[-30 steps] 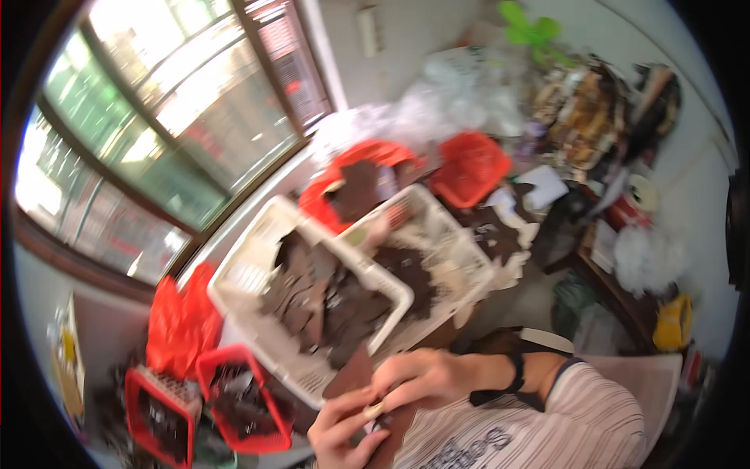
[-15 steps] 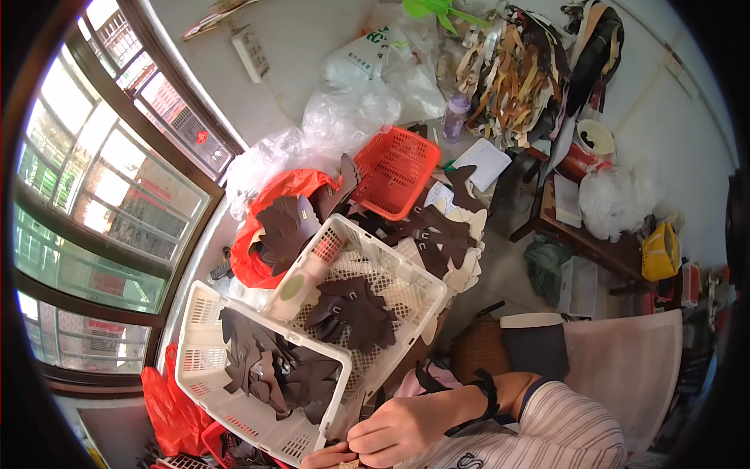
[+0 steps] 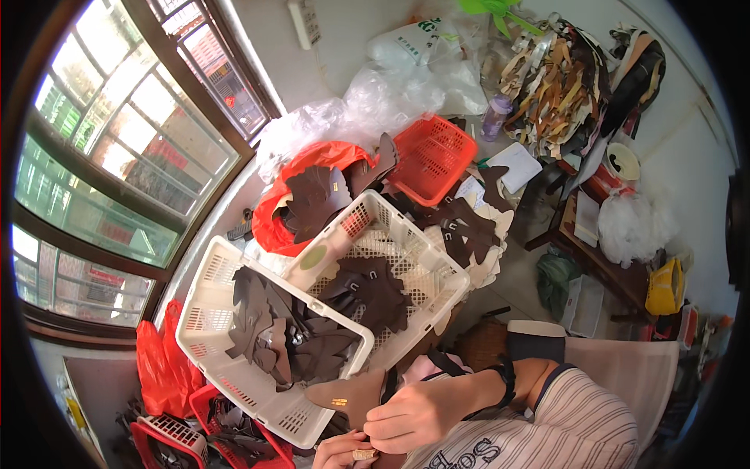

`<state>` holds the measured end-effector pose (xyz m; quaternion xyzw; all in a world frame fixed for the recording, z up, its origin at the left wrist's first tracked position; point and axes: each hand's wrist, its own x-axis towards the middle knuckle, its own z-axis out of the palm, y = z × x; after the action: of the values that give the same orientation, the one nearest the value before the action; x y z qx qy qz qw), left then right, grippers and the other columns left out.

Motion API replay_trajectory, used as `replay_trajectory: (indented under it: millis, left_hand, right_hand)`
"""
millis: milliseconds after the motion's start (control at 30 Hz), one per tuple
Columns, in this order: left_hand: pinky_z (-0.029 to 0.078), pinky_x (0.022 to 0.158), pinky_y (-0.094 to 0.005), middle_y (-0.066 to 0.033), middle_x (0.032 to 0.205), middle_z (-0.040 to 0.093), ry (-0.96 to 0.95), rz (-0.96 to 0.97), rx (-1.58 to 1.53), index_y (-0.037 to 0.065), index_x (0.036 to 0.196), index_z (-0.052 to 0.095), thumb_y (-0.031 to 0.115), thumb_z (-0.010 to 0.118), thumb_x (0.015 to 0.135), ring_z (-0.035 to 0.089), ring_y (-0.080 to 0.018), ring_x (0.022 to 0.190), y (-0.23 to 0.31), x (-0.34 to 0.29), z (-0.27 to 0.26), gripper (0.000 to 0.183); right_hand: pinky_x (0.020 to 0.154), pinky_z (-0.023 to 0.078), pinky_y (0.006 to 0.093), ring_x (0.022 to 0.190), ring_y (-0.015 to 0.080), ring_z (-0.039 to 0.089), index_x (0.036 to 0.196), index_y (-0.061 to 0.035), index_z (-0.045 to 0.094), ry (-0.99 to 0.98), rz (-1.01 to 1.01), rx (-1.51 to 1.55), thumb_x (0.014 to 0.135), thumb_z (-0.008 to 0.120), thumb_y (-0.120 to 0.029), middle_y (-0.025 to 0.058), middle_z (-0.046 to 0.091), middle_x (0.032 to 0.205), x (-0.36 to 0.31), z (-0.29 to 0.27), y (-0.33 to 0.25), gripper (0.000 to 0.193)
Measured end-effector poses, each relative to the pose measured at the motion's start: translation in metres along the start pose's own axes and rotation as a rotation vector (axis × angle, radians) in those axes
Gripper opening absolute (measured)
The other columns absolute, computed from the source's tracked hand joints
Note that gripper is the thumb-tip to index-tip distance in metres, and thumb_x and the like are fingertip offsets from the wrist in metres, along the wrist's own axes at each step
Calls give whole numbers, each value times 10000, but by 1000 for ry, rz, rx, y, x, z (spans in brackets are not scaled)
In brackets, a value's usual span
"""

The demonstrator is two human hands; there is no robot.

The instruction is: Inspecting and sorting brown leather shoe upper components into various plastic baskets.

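Observation:
A dark brown cut leather piece [image 3: 348, 393] with small gold print is held at the lower edge of the view, close to my body. My right hand [image 3: 412, 414], a black band on its wrist, pinches it with curled fingers. My left hand [image 3: 340, 452] is closed on it just below, the two hands touching; a tan band circles one of its fingers. The fingertips' exact grip is partly hidden. Beyond my hands, a white plastic basket [image 3: 228, 363] holds a heap of similar brown pieces [image 3: 293, 336]. More brown pieces [image 3: 366, 293] lie in the adjoining white basket [image 3: 453, 301].
A red basket [image 3: 435, 160] and a red bag [image 3: 269, 223] of brown pieces stand farther back. Red baskets [image 3: 207, 402] sit low at left by another red bag [image 3: 166, 359]. Windows line the left; a chair [image 3: 625, 375] is at right. Leather strips [image 3: 555, 86] hang behind.
The view has shifted, so the baskets appear farther right and lower left shows more. The brown leather piece has come into sight beside my hands, which remain together.

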<state>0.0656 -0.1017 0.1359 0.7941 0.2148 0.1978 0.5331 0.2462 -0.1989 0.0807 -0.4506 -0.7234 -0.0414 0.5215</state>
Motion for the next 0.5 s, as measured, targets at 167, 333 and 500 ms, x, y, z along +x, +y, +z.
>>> replay_trajectory:
  millis: [167,333,500]
  left_hand:
    - [502,806,-368,-168,902,666,-106,-72,-172,-19,935,707,2,666,810,635,-301,902,-5,1,-14,133]
    - [509,633,-289,-162,880,670,-212,16,-138,-28,918,713,-1,722,765,643,-244,726,-4,-2,-23,156]
    - [502,591,-283,-160,860,669,-238,35,-172,-37,878,706,-11,715,763,640,-229,692,-3,1,-22,118]
  right_hand:
    - [481,503,265,827,217,647,868,6,620,32,36,242,781,645,-46,105,588,920,10,-1,0,105]
    - [454,482,268,816,222,649,885,15,617,15,109,471,797,635,-63,107,591,948,6,5,-6,119]
    - [505,503,293,819,236,651,907,4,624,-35,155,467,817,626,-86,115,597,980,9,-1,-11,127]
